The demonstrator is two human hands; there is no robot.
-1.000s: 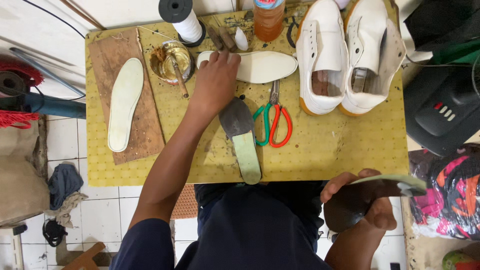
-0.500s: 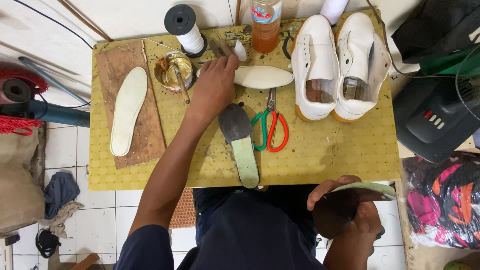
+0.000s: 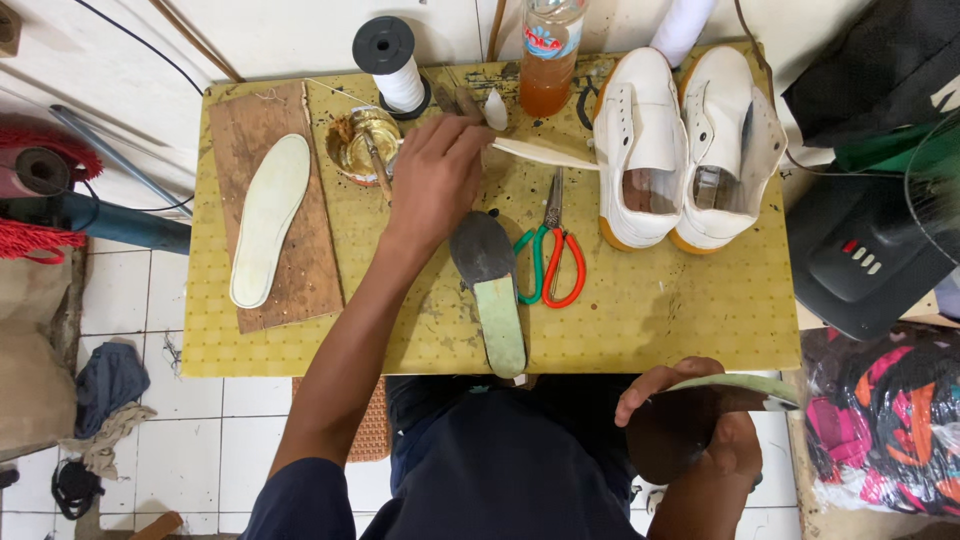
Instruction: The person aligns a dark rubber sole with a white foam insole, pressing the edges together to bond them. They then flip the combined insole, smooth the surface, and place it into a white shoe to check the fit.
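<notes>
- Seen from the head camera, the left hand (image 3: 435, 175) reaches across the yellow bench (image 3: 650, 310), fingers closed around the end of a white insole (image 3: 545, 155), tilted up just beside the open glue tin (image 3: 362, 143).
- The right hand (image 3: 700, 420) sits low by the lap, fingers curled around a dark insole with a green edge (image 3: 700, 405), clear of the bench.
- Another dark and green insole (image 3: 495, 290) lies flat near the red and green scissors (image 3: 550, 255); a pale insole (image 3: 268, 215) rests on a wooden board (image 3: 310, 290).
- The pair of white shoes (image 3: 685, 140) stands open and empty, so I'd say fitting is not yet done.
</notes>
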